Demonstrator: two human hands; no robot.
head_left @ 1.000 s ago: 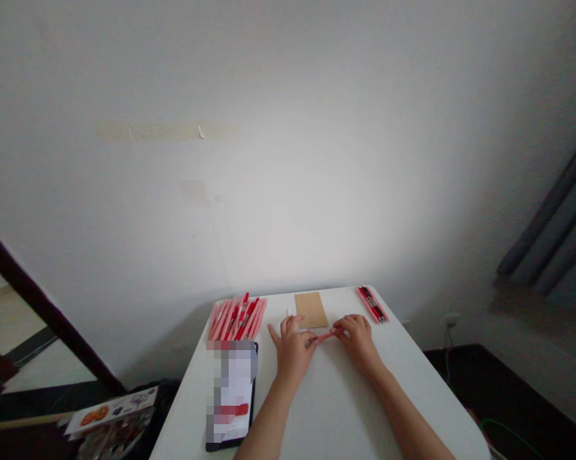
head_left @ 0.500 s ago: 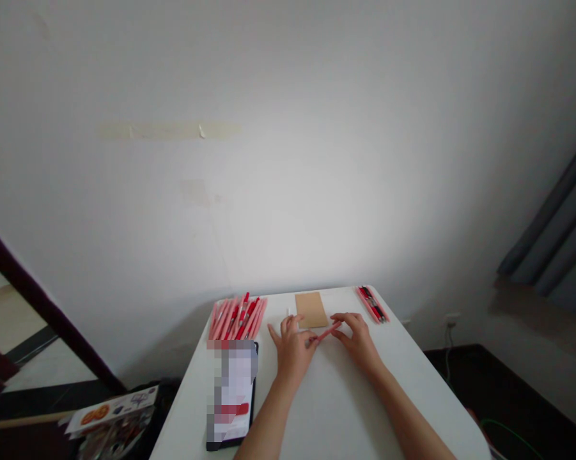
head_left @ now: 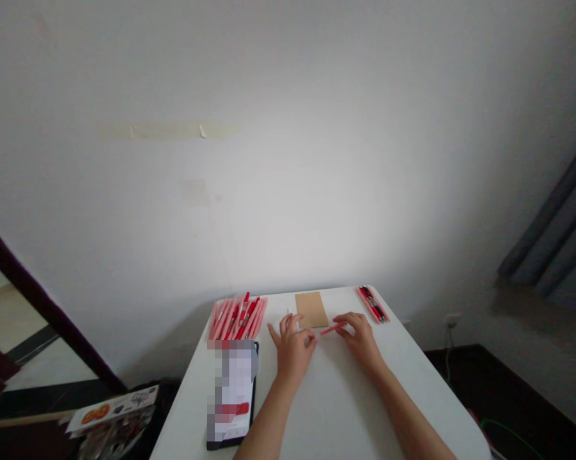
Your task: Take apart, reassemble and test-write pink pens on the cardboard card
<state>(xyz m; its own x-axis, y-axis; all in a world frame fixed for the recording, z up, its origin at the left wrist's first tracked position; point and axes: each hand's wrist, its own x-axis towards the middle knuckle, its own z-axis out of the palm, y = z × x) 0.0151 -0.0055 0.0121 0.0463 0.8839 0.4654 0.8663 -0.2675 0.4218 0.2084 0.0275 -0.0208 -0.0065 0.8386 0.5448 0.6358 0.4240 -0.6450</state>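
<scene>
Between the thumb and fingers of my right hand (head_left: 359, 335) is a slim pink pen (head_left: 332, 328), tilted a little, its free end pointing left. My left hand (head_left: 295, 351) faces it across a small gap, thumb and index finger pinched, the other fingers spread. Whatever that pinch holds is too small to make out. Just beyond both hands a brown card (head_left: 311, 310) lies flat on the white table. A thin white piece (head_left: 289, 311) shows partly behind my left fingers.
Many pink and red pens (head_left: 237, 318) lie in a row at the far left of the table (head_left: 335, 409). A few pink and black pens (head_left: 373, 305) lie at the far right. A phone (head_left: 233, 396) rests left of my left forearm. A wall stands behind the table.
My right hand has drawn the pink pen slightly right, away from my left fingers, and a gap has opened between them. The pen now lies flatter. My left hand has barely moved.
</scene>
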